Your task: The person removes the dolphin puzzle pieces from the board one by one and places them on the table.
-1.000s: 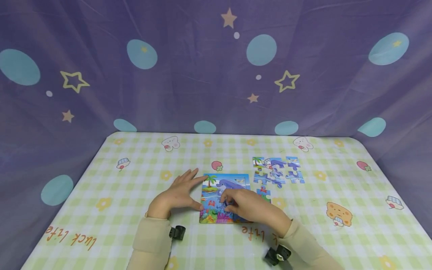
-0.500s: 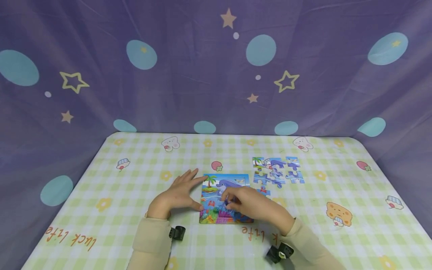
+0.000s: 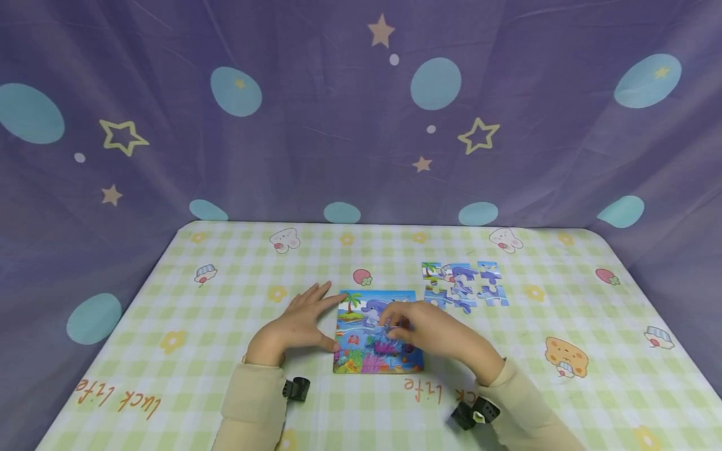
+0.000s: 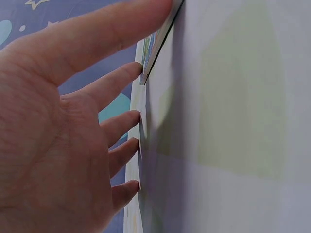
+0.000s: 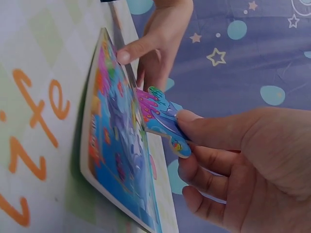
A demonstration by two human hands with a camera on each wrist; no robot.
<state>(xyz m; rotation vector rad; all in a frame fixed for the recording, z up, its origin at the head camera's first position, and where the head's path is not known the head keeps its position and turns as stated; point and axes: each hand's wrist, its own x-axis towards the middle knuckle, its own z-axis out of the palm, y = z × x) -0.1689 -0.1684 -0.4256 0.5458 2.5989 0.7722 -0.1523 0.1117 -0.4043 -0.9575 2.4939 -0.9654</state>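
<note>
A square puzzle board [image 3: 352, 343] with a dolphin and sea picture lies on the table. My left hand [image 3: 298, 326] is spread flat beside its left edge. In the left wrist view, the thumb and index fingertip touch the board's edge [image 4: 156, 48], and the other fingertips rest on the tablecloth. Over the board's right half, my right hand [image 3: 431, 329] pinches a jigsaw piece [image 5: 159, 114] between thumb and fingers. That piece shows pink coral, blue water and a small fish. In the right wrist view it stands tilted just above the board's surface.
Several jigsaw pieces [image 3: 462, 279] with dolphin and palm parts lie loosely grouped behind and right of the board. A checked cloth [image 3: 197, 369] covers the table. A purple curtain [image 3: 350, 125] hangs behind it.
My right hand has shifted right and farther back with the jigsaw piece, uncovering more of the board's lower part. It now hides a loose piece right of the board. The left hand has stayed put.
</note>
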